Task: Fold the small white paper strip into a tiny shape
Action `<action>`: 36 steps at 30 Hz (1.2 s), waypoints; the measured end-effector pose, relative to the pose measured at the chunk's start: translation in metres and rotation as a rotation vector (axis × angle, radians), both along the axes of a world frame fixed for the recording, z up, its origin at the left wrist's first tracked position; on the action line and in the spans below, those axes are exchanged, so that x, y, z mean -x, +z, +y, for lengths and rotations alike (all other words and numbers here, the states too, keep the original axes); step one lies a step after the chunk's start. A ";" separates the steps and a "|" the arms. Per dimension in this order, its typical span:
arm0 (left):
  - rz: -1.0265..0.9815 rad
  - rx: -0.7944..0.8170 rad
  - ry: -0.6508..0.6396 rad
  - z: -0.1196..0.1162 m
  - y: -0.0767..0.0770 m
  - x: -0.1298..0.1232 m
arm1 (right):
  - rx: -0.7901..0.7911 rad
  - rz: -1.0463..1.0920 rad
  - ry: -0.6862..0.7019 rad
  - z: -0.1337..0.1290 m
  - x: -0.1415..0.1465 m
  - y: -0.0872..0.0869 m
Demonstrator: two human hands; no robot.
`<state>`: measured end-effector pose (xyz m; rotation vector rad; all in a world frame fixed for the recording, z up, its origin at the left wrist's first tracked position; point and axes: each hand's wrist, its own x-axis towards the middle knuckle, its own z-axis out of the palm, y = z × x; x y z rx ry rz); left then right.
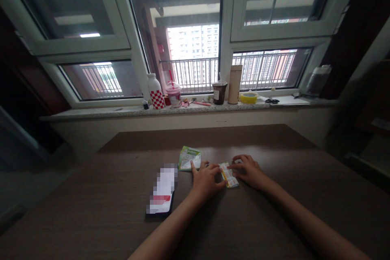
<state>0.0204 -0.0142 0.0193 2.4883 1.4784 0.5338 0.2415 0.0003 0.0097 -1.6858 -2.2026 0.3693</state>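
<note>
A small folded paper or flat packet point(229, 175), white with yellow print, lies on the brown table between my two hands. My left hand point(206, 180) rests at its left edge, palm down, fingers spread, thumb and index finger by the edge. My right hand point(249, 172) comes in from the other side with fingers stretched out, their tips at the right edge. Neither hand visibly lifts it. Behind my left hand's fingers lies a green and white packet point(189, 159), partly covered by that hand. The print on both is too small to read.
A phone point(163, 191) with a lit, blurred screen lies left of my left forearm. Along the windowsill stand a red-checked white bottle point(157, 95), a pink drink cup point(173, 93), a dark drink cup point(219, 92), a beige flask point(235, 85), yellow tape point(248, 98) and scissors point(272, 100).
</note>
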 end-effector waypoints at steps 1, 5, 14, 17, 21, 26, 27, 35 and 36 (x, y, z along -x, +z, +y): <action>0.001 0.004 0.003 0.000 0.001 0.000 | 0.004 -0.008 0.010 -0.002 -0.001 0.001; -0.001 -0.004 0.008 -0.002 0.002 -0.001 | 0.013 -0.006 0.052 -0.004 -0.004 0.003; -0.022 0.005 0.002 -0.001 0.001 0.000 | 0.060 0.106 0.186 -0.008 -0.021 -0.001; -0.031 -0.005 -0.003 -0.001 0.000 0.000 | 0.089 0.116 0.196 -0.010 -0.024 0.000; -0.028 -0.013 -0.003 0.000 -0.002 0.001 | 0.088 0.145 0.183 -0.010 -0.024 -0.001; -0.028 -0.006 0.000 -0.001 -0.002 0.001 | 0.031 0.237 0.164 -0.005 -0.021 -0.003; -0.028 -0.002 0.002 -0.001 -0.002 0.001 | -0.001 0.245 0.151 -0.004 -0.020 -0.003; 0.028 0.008 -0.010 0.000 0.003 0.001 | -0.046 0.151 0.049 0.000 -0.009 -0.007; 0.035 0.007 -0.017 0.000 0.004 0.001 | -0.052 0.148 0.041 -0.001 -0.008 -0.008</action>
